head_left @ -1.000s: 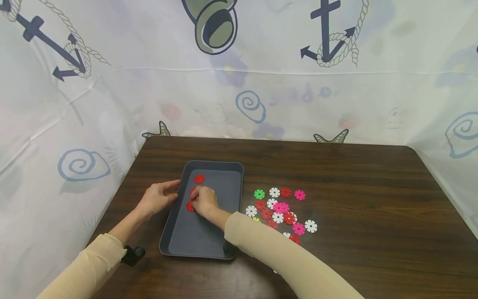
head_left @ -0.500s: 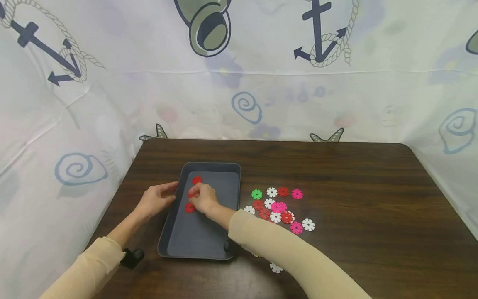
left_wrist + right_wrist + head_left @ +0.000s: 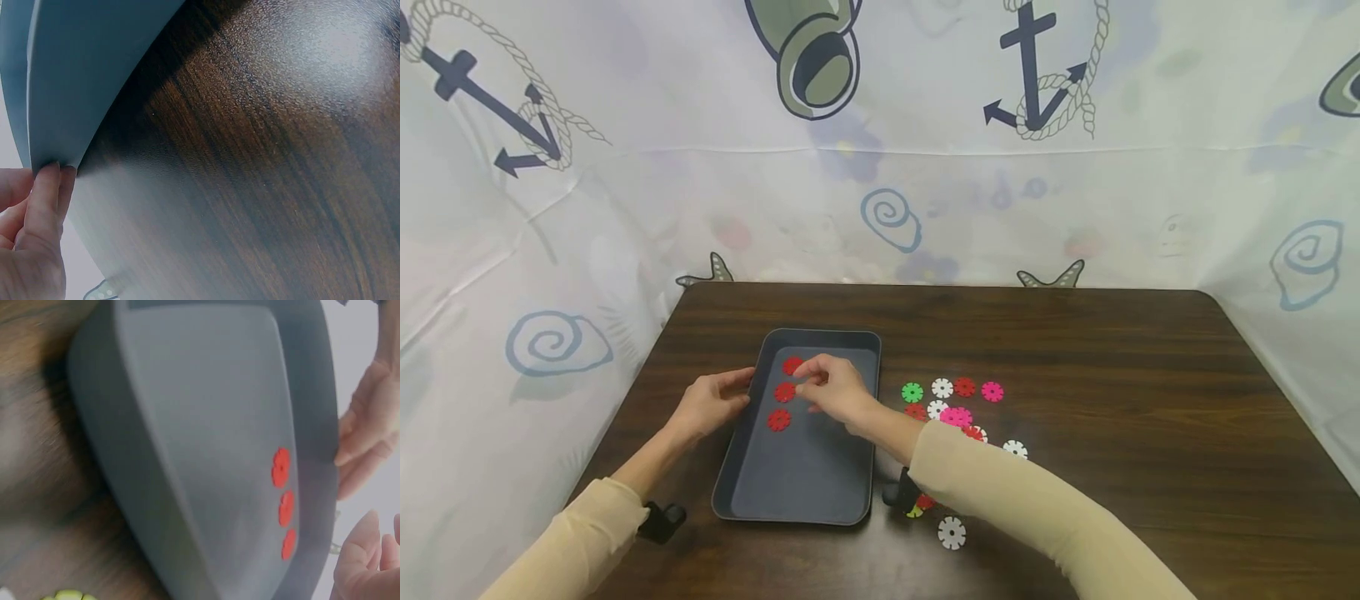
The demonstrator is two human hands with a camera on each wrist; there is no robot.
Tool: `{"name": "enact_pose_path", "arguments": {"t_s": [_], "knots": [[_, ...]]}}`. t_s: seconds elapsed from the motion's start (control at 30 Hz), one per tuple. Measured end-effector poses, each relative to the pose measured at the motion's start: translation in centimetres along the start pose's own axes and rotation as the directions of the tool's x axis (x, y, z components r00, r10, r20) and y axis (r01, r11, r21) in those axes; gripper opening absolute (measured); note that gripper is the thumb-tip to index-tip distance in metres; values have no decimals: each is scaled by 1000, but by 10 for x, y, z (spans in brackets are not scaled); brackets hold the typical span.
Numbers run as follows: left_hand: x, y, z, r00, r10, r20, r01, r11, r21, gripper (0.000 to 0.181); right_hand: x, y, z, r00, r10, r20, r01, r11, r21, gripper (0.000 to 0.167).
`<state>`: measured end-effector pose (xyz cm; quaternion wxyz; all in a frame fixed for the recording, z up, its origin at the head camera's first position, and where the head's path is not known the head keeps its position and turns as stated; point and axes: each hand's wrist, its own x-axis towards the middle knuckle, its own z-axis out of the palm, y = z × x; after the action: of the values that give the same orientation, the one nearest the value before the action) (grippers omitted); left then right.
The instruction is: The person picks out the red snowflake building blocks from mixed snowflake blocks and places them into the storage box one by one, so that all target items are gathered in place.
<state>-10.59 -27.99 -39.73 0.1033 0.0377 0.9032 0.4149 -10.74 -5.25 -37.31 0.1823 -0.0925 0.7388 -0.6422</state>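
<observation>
Three red notched discs lie in a slanting row along the left side of a dark grey tray (image 3: 793, 487): a near disc (image 3: 778, 420), a middle disc (image 3: 784, 392) and a far disc (image 3: 792, 366). Over the tray, just right of the row, hovers my right hand (image 3: 838, 392), thumb and fingers apart and nothing seen between them. My left hand (image 3: 711, 404) touches the tray's outer left wall with extended fingers. In the left wrist view its fingertips (image 3: 47, 172) rest against that wall. All three discs show unobstructed in the right wrist view.
Right of the tray lie scattered notched discs, among them a green disc (image 3: 912, 392), a pink disc (image 3: 992, 391) and a white disc (image 3: 952, 533). My right sleeve (image 3: 1037, 500) covers part of them. A patterned cloth (image 3: 925, 208) hangs behind the brown table (image 3: 1112, 375).
My right hand has let go of the middle red disc and drawn back to the right, its fingers spreading. The disc stays in the row. My left hand keeps its place at the tray.
</observation>
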Motion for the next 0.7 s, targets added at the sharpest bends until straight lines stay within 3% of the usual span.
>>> {"name": "enact_pose_path", "arguments": {"t_s": [0.3, 0.7], "knots": [[1, -1, 0, 1000, -2, 4, 2, 1000, -8, 50, -16, 4, -45, 999, -22, -38, 23, 1000, 16, 19], [1, 1, -1, 1000, -2, 10, 2, 1000, -5, 49, -40, 18, -101, 988, 48, -144, -46, 999, 16, 25]]}}
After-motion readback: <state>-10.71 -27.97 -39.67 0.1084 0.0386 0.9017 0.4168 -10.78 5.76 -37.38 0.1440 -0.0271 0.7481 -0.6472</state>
